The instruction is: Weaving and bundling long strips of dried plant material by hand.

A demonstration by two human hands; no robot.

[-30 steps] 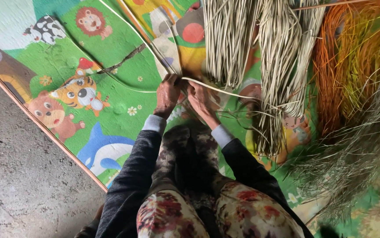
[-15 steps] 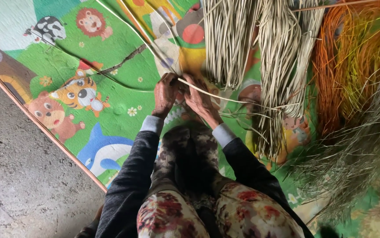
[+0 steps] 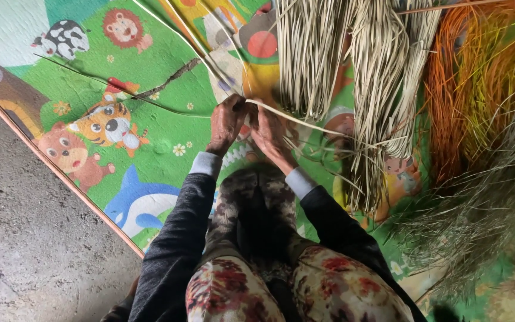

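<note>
Pale strips [image 3: 305,122] are pinched between the left hand [image 3: 226,122] and right hand [image 3: 267,132], both closed on them just above the knees, so the crossing is kept tight. Loose ends are left trailing over the mat [image 3: 150,89], and bundles [image 3: 341,65] are laid near for reach.

- The play mat [image 3: 168,77] under me is bright green, printed with cartoon animals: an orange striped tiger, a brown bear, a blue dolphin, a black-and-white cow at the upper left of the frame, and small white daisies.
- The strips [image 3: 305,122] between my hands are pale straw yellow.
- The bundles of strips [image 3: 335,53] at the top centre are the same pale beige.
- The dyed bundle [image 3: 478,83] at the upper right is orange with yellow-green strands.
- The loose fibres [image 3: 484,209] at the right are dull grey-brown.
- My sleeves [image 3: 177,238] are dark charcoal with light blue cuffs.
- My trousers [image 3: 233,292] carry a red, cream and brown floral print.
- The floor [image 3: 31,250] at the lower left is grey.
</note>
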